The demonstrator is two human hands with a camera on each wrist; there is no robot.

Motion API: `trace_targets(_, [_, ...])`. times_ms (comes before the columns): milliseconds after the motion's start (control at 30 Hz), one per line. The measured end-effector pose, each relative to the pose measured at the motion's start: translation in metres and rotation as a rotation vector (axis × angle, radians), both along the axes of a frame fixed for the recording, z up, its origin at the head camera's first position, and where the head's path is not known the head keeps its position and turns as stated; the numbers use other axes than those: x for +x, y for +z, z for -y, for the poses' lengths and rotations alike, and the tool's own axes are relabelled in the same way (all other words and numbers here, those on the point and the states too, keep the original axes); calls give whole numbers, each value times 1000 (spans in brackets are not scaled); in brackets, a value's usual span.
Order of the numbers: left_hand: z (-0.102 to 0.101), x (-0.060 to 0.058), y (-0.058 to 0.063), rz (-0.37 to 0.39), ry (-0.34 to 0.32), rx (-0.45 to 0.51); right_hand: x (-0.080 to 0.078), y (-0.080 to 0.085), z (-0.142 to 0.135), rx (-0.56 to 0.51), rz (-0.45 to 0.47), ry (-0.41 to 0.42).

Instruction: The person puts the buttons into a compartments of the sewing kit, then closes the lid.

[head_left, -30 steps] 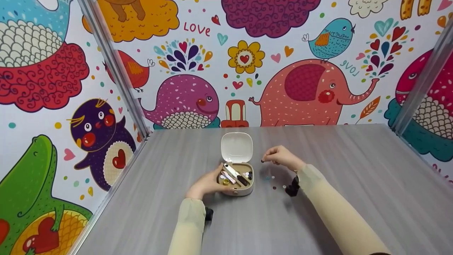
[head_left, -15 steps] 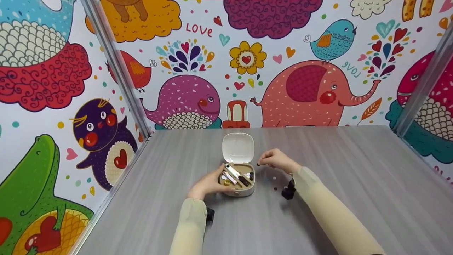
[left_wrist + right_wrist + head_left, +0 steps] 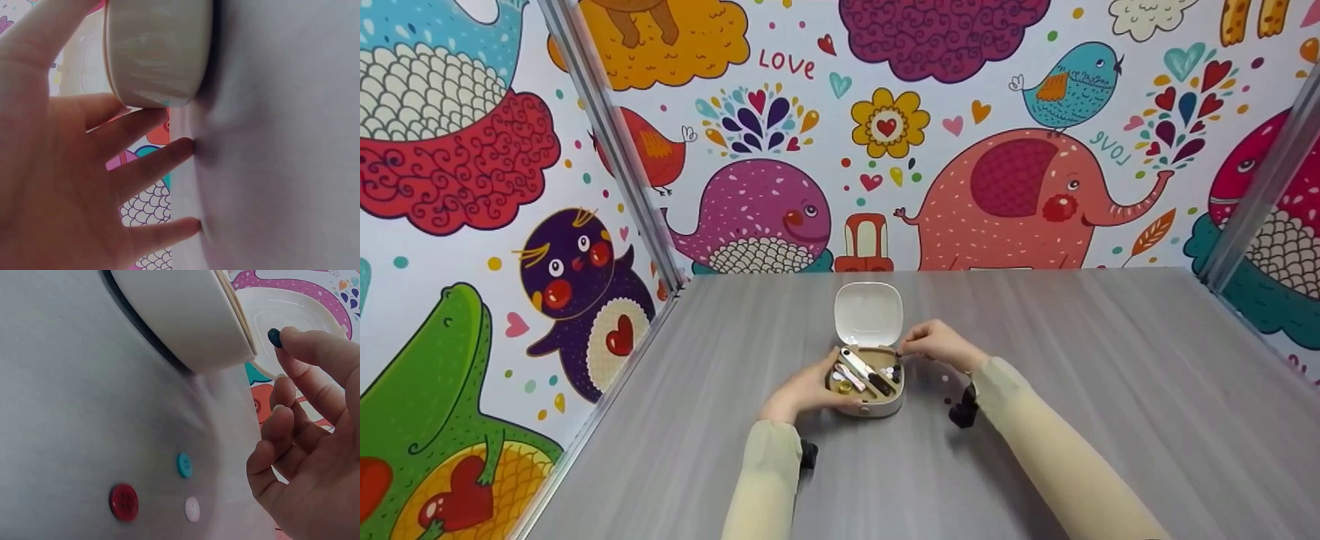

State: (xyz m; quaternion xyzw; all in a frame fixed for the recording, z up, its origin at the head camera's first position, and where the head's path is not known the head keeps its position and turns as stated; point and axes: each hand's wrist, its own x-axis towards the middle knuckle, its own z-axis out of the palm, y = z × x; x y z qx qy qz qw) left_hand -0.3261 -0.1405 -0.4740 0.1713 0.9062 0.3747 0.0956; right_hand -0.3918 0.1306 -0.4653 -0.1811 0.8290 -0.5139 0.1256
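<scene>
A small white box [image 3: 883, 407] stands on the table with its lid [image 3: 868, 313] raised at the back. My left hand [image 3: 801, 390] holds its left side, thumb at the front; in the left wrist view, two lower fingers stretch out to the tabletop. Inside, a long white-and-dark tool [image 3: 866, 369] lies diagonally, with a small gold-coloured round piece [image 3: 844, 387] on the left and several small buttons [image 3: 893, 373] on the right. Just off the box's right rim, my right hand [image 3: 941, 345] pinches a dark button [image 3: 274, 337] between thumb and index finger.
Right of the box, a red button [image 3: 124, 502], a turquoise button [image 3: 184, 464] and a pale pink button [image 3: 192, 509] lie on the grey table [image 3: 735, 322]. Patterned walls [image 3: 780, 210] stand behind and on the sides.
My right hand has moved left and slightly down with the dark button, from apart to the box's right rim. My left hand keeps its hold on the box.
</scene>
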Motion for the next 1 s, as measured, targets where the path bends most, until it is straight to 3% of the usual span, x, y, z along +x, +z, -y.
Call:
trace_targets(267, [0, 1, 1, -20, -10, 14, 0, -5, 9, -25, -44, 42])
trace_targets(1000, [-1, 0, 1, 21, -9, 33, 1, -15, 23, -23, -9, 58])
